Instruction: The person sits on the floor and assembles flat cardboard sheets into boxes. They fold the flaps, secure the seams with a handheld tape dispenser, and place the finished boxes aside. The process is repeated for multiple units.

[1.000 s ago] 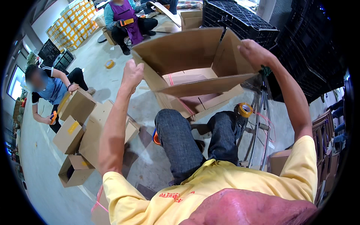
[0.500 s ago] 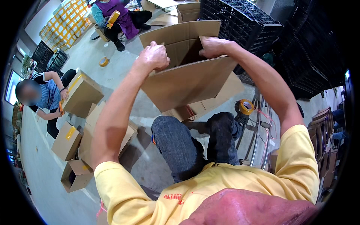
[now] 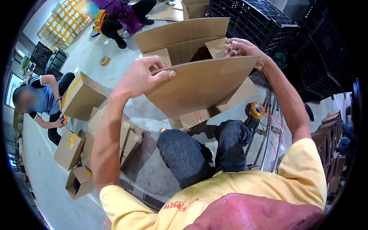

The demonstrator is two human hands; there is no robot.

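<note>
An open cardboard box (image 3: 203,86) is in front of my knees, its long far flap (image 3: 184,36) raised. My left hand (image 3: 143,76) is closed on the left end of the near flap, the thumb lying on its outer face and the fingers over the edge. At the flap's right corner is my right hand (image 3: 247,52), its fingers curled beside the right side flap (image 3: 217,48); the near flap partly hides its grip. The left side flap (image 3: 159,56) slants inward. Below the box, more flat cardboard (image 3: 243,94) shows.
A tape roll (image 3: 257,110) is by my foot, beside a metal frame (image 3: 271,134). Several boxes (image 3: 69,148) stand at left, where a co-worker (image 3: 48,94) handles another. A second person (image 3: 122,17) crouches beyond. Black crates (image 3: 249,23) are stacked at far right.
My hands have shifted from the inner side flaps to the near flap's two ends. The near flap now stands higher and the side flaps show. The far person has bent forward.
</note>
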